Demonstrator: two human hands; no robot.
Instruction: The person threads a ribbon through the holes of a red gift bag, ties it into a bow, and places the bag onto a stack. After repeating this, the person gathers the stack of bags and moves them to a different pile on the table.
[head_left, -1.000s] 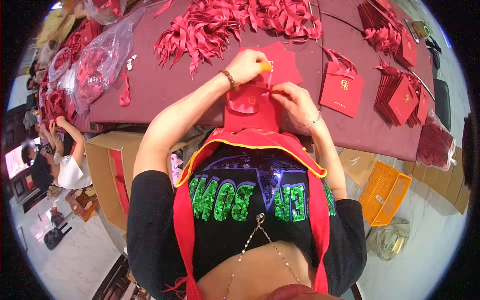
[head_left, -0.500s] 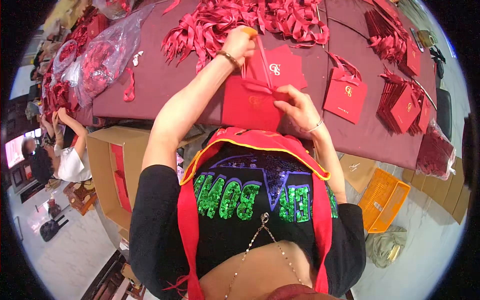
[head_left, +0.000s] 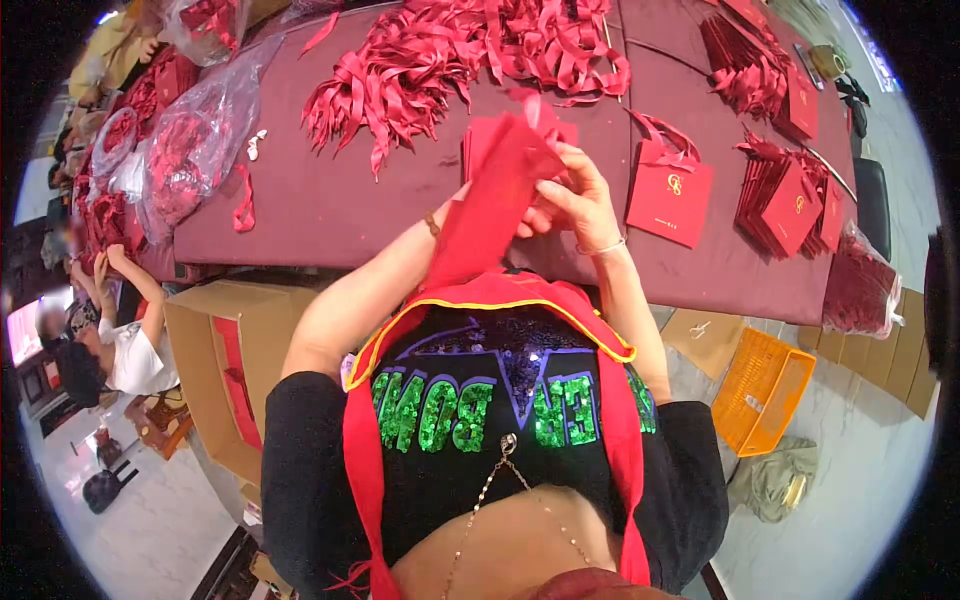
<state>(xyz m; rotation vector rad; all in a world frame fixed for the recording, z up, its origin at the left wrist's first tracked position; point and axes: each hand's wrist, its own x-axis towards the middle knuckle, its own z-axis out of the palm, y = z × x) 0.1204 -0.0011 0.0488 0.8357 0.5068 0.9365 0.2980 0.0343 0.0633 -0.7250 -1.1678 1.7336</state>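
A red paper gift bag (head_left: 492, 200) is tilted up off the table in front of my chest. My right hand (head_left: 575, 200) is closed on its right side, the thumb pressed near the edge. My left hand (head_left: 464, 191) is behind the bag, so its fingers are hidden; only a sliver near the braceleted wrist shows. A red ribbon (head_left: 535, 108) stands at the bag's top, slightly blurred. Other red bags (head_left: 560, 133) lie flat on the table just beyond it.
A heap of red ribbons (head_left: 400, 80) covers the far table (head_left: 330, 210). To the right are a finished-looking bag with handles (head_left: 670, 195) and stacked bags (head_left: 790, 205). A cardboard box (head_left: 190, 340) and an orange crate (head_left: 765, 390) stand below. Another person (head_left: 140, 350) works at left.
The bag has been lifted and turned from lying flat to tilted upright. My left hand has come down from the ribbon to behind the bag. My right hand stays at its right side.
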